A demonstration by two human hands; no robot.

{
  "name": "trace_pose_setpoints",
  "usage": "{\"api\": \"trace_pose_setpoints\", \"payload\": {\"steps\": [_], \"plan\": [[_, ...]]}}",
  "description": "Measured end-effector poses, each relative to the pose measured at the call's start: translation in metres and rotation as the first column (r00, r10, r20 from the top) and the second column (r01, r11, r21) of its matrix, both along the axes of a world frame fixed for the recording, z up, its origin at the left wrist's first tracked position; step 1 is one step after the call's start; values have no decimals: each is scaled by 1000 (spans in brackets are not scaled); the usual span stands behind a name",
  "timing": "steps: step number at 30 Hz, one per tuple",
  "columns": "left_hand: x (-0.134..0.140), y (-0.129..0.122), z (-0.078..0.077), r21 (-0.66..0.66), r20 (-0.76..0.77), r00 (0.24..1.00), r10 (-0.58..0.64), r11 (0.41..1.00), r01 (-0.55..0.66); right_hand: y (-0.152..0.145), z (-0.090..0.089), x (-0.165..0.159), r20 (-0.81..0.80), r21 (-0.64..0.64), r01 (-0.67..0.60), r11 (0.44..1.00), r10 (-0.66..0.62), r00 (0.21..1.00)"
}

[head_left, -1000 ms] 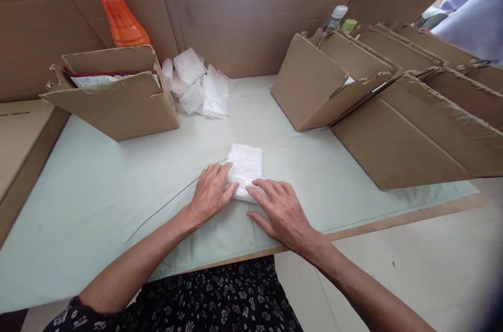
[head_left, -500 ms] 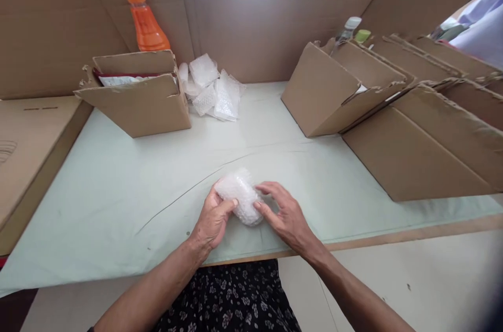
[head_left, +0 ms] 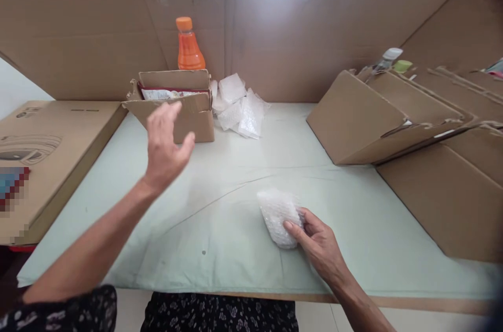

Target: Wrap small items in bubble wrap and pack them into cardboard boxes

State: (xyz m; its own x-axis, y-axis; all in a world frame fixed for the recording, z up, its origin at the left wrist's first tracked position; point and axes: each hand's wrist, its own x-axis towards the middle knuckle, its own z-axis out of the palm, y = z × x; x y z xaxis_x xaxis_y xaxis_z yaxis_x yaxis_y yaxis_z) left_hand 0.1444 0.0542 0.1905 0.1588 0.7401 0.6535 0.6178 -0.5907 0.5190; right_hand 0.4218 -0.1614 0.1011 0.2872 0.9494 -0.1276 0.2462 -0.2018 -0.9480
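My right hand (head_left: 318, 240) grips a bubble wrap pouch (head_left: 278, 217) by its right side, thumb on top, just above the cloth-covered table (head_left: 236, 248). Whether anything is inside the pouch cannot be made out. My left hand (head_left: 165, 146) is raised with fingers apart and nothing in it. It appears in front of a small cardboard box (head_left: 196, 120), overlapping the box's front side. Printed packets (head_left: 165, 93) show at the top of that box.
Behind the small box stands an orange bottle (head_left: 189, 46). Beside it lies a heap of bubble wrap pieces (head_left: 239, 107). Larger cardboard boxes (head_left: 353, 117) fill the right side, with a clear bottle (head_left: 387, 59) in one. A flat carton (head_left: 74, 138) lies at the left.
My left hand has let go of the bubble wrap pouch and moved up and left toward the small box. My right hand now holds the pouch alone. The view has turned left.
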Motion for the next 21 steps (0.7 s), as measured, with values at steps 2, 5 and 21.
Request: {"api": "trace_pose_setpoints", "payload": {"steps": [2,5,21], "plan": [[-11,45,17,82,-143,986,89,994,-78,-4,0,3,14,-13,7,1000,-7,1000],[-18,85,25,40,-281,950,132,991,-126,-5,5,2,80,-19,-14,1000,15,997],[-86,-110,42,49,-534,814,-230,952,301,54,159,-25,495,496,-101,862,-186,848]]}}
